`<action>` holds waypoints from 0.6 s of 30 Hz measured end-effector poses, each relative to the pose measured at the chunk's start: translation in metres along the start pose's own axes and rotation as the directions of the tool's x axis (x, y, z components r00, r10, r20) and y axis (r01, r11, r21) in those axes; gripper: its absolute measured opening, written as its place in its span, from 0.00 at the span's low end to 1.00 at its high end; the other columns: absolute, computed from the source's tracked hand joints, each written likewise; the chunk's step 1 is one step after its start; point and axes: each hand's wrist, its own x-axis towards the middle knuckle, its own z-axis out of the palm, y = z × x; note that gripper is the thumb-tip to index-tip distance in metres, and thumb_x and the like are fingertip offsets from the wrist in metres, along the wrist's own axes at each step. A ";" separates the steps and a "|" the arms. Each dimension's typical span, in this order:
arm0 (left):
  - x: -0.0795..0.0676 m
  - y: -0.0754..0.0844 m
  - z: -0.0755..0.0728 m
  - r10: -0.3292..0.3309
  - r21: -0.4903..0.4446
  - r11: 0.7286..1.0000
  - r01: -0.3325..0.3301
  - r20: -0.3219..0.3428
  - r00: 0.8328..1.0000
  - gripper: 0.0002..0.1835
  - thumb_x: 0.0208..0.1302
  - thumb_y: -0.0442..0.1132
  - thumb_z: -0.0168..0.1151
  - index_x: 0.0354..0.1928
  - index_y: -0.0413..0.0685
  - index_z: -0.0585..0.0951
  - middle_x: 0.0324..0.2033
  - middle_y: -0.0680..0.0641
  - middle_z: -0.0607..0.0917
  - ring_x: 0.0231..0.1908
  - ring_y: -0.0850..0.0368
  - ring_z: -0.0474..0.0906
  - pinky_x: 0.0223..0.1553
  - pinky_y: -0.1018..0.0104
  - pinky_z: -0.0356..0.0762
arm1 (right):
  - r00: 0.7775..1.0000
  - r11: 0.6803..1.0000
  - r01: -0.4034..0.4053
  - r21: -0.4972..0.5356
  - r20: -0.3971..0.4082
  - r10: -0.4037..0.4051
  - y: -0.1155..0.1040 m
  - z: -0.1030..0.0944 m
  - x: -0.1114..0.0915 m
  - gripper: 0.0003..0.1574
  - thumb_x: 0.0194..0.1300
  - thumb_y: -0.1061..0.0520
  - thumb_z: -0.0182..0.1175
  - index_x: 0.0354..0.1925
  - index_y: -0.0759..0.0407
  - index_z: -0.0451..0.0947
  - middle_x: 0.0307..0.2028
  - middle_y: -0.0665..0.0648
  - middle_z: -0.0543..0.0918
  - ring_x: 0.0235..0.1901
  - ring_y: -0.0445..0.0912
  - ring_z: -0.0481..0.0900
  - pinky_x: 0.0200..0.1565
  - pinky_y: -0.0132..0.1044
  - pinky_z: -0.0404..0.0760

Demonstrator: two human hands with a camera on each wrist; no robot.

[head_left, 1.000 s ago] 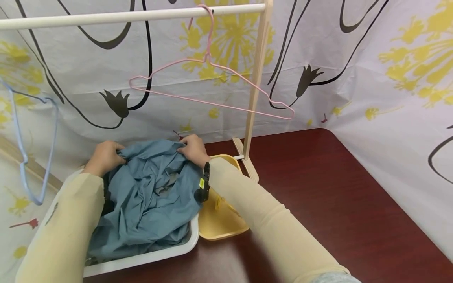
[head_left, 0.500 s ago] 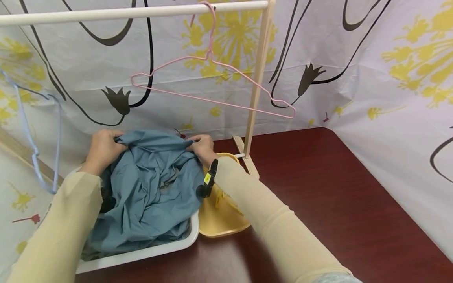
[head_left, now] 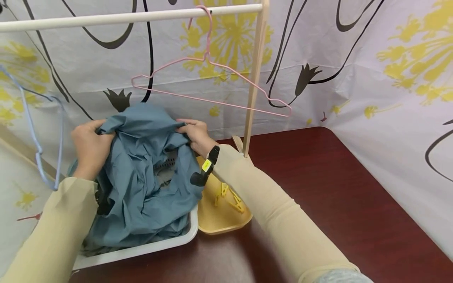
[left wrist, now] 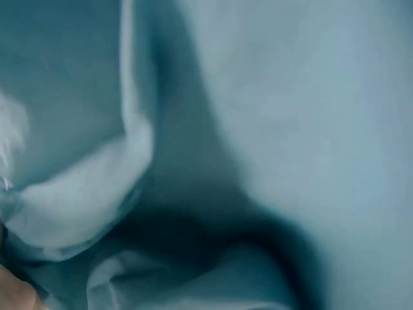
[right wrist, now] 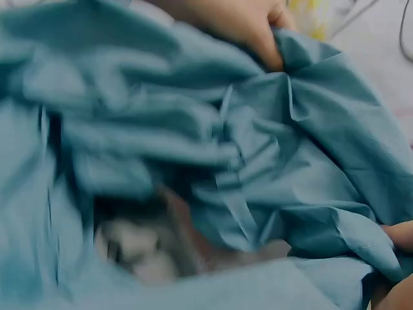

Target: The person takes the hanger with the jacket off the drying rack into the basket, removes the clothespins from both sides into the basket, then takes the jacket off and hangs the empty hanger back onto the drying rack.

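Note:
A crumpled blue-grey cloth (head_left: 141, 196), its kind of garment not clear, is bunched over a white basket (head_left: 141, 250). My left hand (head_left: 91, 145) pinches its upper left edge; my right hand (head_left: 196, 135) pinches the upper right side. Between them the top of the cloth is lifted against the wall. In the right wrist view both hands grip the fabric (right wrist: 310, 155), and the basket's inside shows through a gap. Folds of cloth (left wrist: 310, 116) fill nearly all of the left wrist view, with a bit of finger at its lower left corner.
A pink hanger (head_left: 212, 103) hangs from the white rail (head_left: 134, 17) of a wooden-legged rack. At the left hangs a blue hanger (head_left: 37, 145). Beside the basket, a yellow tray (head_left: 219, 222) holds several yellow clothespins (head_left: 235, 202), on a dark red table (head_left: 301, 177).
Both hands have risen with the top of the cloth, and the left has shifted a little left. The gap in the folds has widened, and more of the clothespins shows.

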 end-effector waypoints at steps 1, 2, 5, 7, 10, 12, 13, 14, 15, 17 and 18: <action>0.000 0.004 -0.002 -0.021 -0.024 1.000 0.020 -0.042 0.999 0.09 0.52 0.25 0.56 0.31 0.34 0.85 0.28 0.37 0.84 0.26 0.64 0.76 0.28 0.80 0.61 | 1.000 1.000 0.003 0.031 0.005 -0.003 -0.005 0.006 -0.003 0.22 0.49 0.75 0.62 0.43 0.59 0.83 0.51 0.52 0.77 0.48 0.47 0.76 0.46 0.34 0.77; 0.000 0.008 -0.004 -0.032 -0.049 0.998 0.029 -0.079 0.996 0.09 0.53 0.25 0.55 0.31 0.34 0.85 0.28 0.38 0.84 0.24 0.70 0.73 0.27 0.82 0.60 | 1.000 0.998 0.007 0.070 0.016 -0.008 -0.009 0.012 -0.007 0.23 0.49 0.76 0.61 0.43 0.59 0.83 0.51 0.52 0.78 0.49 0.48 0.76 0.46 0.34 0.77; -0.005 0.018 -0.011 -0.053 -0.125 0.992 0.033 -0.162 0.985 0.10 0.54 0.26 0.54 0.32 0.35 0.85 0.30 0.38 0.84 0.26 0.79 0.67 0.31 0.81 0.62 | 0.999 0.987 0.010 0.163 0.040 -0.017 -0.021 0.031 -0.018 0.25 0.50 0.78 0.57 0.44 0.59 0.83 0.50 0.53 0.78 0.52 0.50 0.74 0.50 0.37 0.75; -0.010 0.021 -0.016 -0.061 -0.164 0.986 0.028 -0.202 0.978 0.10 0.54 0.26 0.54 0.32 0.33 0.84 0.29 0.44 0.84 0.28 0.75 0.69 0.32 0.79 0.63 | 0.998 0.979 0.019 0.205 0.057 -0.031 -0.026 0.043 -0.027 0.28 0.51 0.79 0.54 0.46 0.59 0.82 0.49 0.54 0.78 0.51 0.50 0.75 0.50 0.39 0.75; -0.026 0.021 -0.029 -0.078 -0.183 0.982 0.039 -0.210 0.975 0.07 0.54 0.27 0.55 0.31 0.34 0.82 0.28 0.54 0.80 0.30 0.72 0.69 0.34 0.75 0.63 | 0.986 0.958 0.077 0.275 0.119 -0.113 -0.027 0.057 -0.042 0.33 0.51 0.82 0.49 0.51 0.58 0.79 0.39 0.53 0.80 0.42 0.45 0.78 0.43 0.34 0.77; -0.039 0.017 -0.040 -0.055 -0.158 0.987 0.027 -0.181 0.982 0.05 0.54 0.27 0.55 0.32 0.32 0.78 0.28 0.54 0.76 0.31 0.65 0.70 0.34 0.71 0.61 | 0.960 0.946 0.129 0.298 0.201 -0.195 -0.022 0.062 -0.053 0.41 0.52 0.84 0.45 0.57 0.53 0.74 0.27 0.53 0.78 0.28 0.42 0.76 0.32 0.29 0.74; -0.047 0.013 -0.047 -0.033 -0.143 0.990 0.011 -0.151 0.988 0.04 0.54 0.26 0.55 0.32 0.31 0.76 0.29 0.50 0.76 0.32 0.59 0.71 0.35 0.68 0.62 | 0.942 0.943 0.152 0.297 0.244 -0.229 -0.019 0.063 -0.058 0.44 0.52 0.85 0.44 0.59 0.49 0.72 0.24 0.53 0.76 0.25 0.41 0.74 0.28 0.29 0.71; -0.056 0.011 -0.054 -0.007 -0.123 0.992 -0.007 -0.110 0.994 0.05 0.55 0.25 0.54 0.34 0.30 0.75 0.30 0.45 0.76 0.33 0.55 0.71 0.36 0.64 0.62 | 0.918 0.941 0.189 0.281 0.290 -0.271 -0.013 0.064 -0.062 0.47 0.53 0.85 0.43 0.62 0.47 0.69 0.26 0.50 0.76 0.24 0.41 0.72 0.27 0.30 0.68; -0.064 0.006 -0.060 0.020 -0.100 0.995 -0.027 -0.068 0.997 0.08 0.54 0.24 0.54 0.37 0.27 0.73 0.31 0.39 0.75 0.34 0.48 0.70 0.36 0.59 0.62 | 0.890 0.942 0.234 0.240 0.337 -0.307 -0.007 0.065 -0.066 0.51 0.52 0.86 0.41 0.64 0.45 0.66 0.30 0.50 0.77 0.25 0.41 0.72 0.25 0.31 0.66; -0.080 -0.004 -0.071 0.085 -0.071 0.994 -0.082 0.031 0.996 0.11 0.52 0.21 0.54 0.39 0.23 0.69 0.33 0.31 0.72 0.34 0.36 0.67 0.35 0.51 0.61 | 0.847 0.936 0.340 0.093 0.402 -0.348 0.007 0.064 -0.075 0.51 0.52 0.85 0.43 0.65 0.45 0.63 0.38 0.51 0.78 0.30 0.39 0.73 0.27 0.30 0.67; -0.087 -0.010 -0.077 0.116 -0.061 0.992 -0.111 0.085 0.990 0.14 0.50 0.19 0.55 0.40 0.22 0.67 0.33 0.28 0.70 0.33 0.33 0.67 0.33 0.47 0.61 | 0.829 0.922 0.387 0.005 0.435 -0.351 0.013 0.064 -0.080 0.48 0.53 0.84 0.44 0.65 0.48 0.63 0.46 0.51 0.77 0.37 0.39 0.73 0.29 0.29 0.68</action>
